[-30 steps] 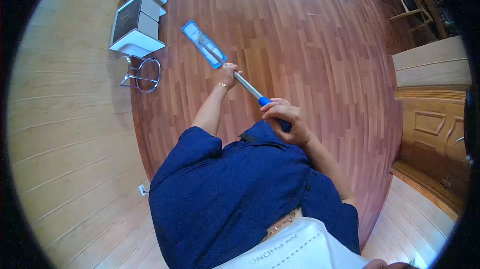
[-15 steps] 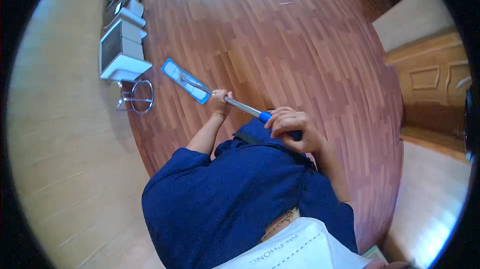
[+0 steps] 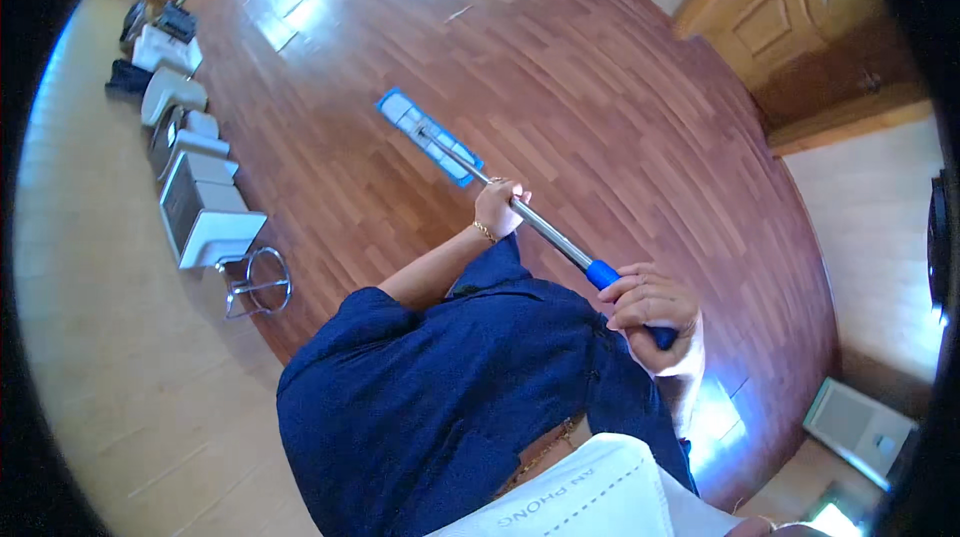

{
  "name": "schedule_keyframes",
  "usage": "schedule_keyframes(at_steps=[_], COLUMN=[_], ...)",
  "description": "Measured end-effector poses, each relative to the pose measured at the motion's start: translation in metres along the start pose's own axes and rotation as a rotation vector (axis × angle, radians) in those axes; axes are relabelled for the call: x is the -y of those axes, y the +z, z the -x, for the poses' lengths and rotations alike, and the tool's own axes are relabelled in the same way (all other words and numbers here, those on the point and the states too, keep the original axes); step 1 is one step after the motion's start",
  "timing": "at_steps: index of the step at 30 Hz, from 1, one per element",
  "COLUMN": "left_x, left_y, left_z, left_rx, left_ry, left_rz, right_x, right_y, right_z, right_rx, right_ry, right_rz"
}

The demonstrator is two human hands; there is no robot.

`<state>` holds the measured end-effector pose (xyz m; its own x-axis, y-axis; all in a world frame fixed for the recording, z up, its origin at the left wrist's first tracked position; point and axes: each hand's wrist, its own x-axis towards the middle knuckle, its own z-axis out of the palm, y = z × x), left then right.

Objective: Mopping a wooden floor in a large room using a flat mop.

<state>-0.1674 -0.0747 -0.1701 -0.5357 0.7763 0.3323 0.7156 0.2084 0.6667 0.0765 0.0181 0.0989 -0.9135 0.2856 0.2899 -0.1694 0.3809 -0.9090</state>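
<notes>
A flat mop (image 3: 548, 228) with a metal pole slants across the view in front of my body. Its blue-edged, rectangular white-and-blue head (image 3: 408, 123) lies on the wood-look floor ahead. My left hand (image 3: 501, 207), with a bracelet at the wrist, is wrapped round the pole partway down. Higher up, my right hand (image 3: 655, 312) grips the blue handle near its end, the fingers curled over it. The handle's tip shows below my right palm.
Along the left wall (image 3: 90, 237) stand a white cabinet-like piece (image 3: 222, 237), a chrome ring-shaped stand (image 3: 260, 282) and white chairs (image 3: 172, 95). A wooden door (image 3: 800, 27) is at the far right. A pale boxy appliance (image 3: 860, 432) stands lower right. Light glares off the floor (image 3: 560, 67).
The view has turned, so the wall furniture sits farther left and the door higher. The mop head has moved right, away from the left wall. Both hands keep their grip.
</notes>
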Motion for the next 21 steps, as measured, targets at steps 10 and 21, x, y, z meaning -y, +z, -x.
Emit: schedule_keyframes(at_steps=[10,21], left_x=[-0.031,-0.164], left_y=[0.114,0.191], left_z=[-0.047,0.025], left_rx=[0.456,0.825], left_ry=[0.419,0.841], left_rz=[0.242,0.412], right_x=[0.030,0.088], right_y=[0.041,0.089], right_z=[0.068,0.130], right_rx=[-0.475,-0.841], right_ry=[0.156,0.156], right_rz=[0.329,0.871])
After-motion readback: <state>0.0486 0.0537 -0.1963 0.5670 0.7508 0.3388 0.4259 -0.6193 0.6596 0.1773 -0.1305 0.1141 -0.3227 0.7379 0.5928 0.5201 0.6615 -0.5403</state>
